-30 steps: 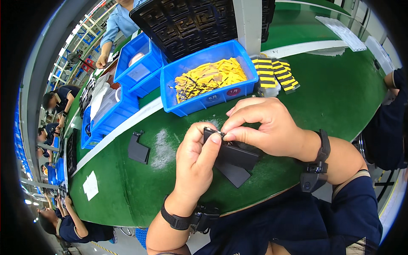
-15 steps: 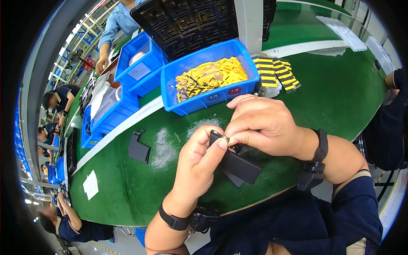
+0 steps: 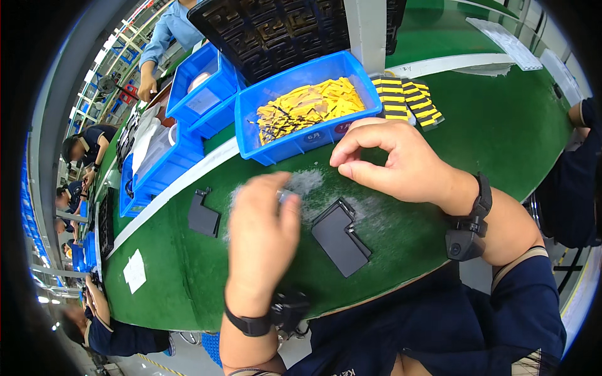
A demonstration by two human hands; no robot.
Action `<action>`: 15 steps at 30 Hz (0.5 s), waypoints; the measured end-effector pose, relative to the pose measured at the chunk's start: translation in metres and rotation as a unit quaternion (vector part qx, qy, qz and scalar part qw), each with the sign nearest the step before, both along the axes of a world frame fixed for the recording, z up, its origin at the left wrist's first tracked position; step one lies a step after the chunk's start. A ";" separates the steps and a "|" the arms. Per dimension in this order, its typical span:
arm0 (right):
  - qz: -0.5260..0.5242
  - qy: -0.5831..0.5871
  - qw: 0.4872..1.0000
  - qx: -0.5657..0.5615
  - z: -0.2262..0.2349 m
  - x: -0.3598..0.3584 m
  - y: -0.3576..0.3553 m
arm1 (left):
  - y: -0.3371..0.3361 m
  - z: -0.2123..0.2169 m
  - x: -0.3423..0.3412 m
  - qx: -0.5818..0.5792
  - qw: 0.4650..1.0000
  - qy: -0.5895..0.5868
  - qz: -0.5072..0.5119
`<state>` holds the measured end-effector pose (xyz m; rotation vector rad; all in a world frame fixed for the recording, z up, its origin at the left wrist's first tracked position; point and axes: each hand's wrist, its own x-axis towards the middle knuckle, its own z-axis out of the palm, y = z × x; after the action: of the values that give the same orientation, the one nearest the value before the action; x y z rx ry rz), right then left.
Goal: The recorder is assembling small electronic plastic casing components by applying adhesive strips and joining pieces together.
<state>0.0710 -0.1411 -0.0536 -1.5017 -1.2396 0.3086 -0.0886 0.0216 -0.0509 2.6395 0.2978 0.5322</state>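
Left hand (image 3: 262, 241): blurred, back of hand toward the camera, fingers curled. A small pale bit shows at its fingertips; possibly pinched there, but the blur leaves it unclear, so grip state cannot be told.

Right hand (image 3: 401, 164): over the mat, thumb and forefinger drawn close together with a small gap, other fingers curled; nothing visible between the tips.

Black flat part (image 3: 342, 236): lies on the green mat (image 3: 495, 131), just right of the left hand and below the right hand's fingertips. Neither hand touches it. It sits tilted, a thin frame-like edge showing along its upper right side.

Second black piece (image 3: 204, 217): on the mat, left of the left hand, apart from it.

Blue bin (image 3: 295, 147) of yellow strips (image 3: 310, 106): beyond both hands, just above the right hand's fingers. Yellow-and-black striped cards (image 3: 406, 100): beside the bin, beyond the right hand.
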 end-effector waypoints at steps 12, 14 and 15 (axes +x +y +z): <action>-0.003 -0.117 0.992 -0.036 -0.003 0.001 0.001 | 0.115 0.011 -0.033 0.047 0.910 0.271 0.310; 0.000 -0.107 0.993 -0.050 -0.004 0.001 0.000 | 0.114 0.007 -0.037 0.118 0.915 0.240 0.301; 0.004 -0.100 0.994 -0.052 -0.004 0.001 -0.001 | 0.115 0.005 -0.038 0.151 0.918 0.213 0.299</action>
<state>0.0720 -0.1419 -0.0580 -1.6484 -1.4057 0.2335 -0.1268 0.1366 -0.0457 2.9243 1.2790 0.1709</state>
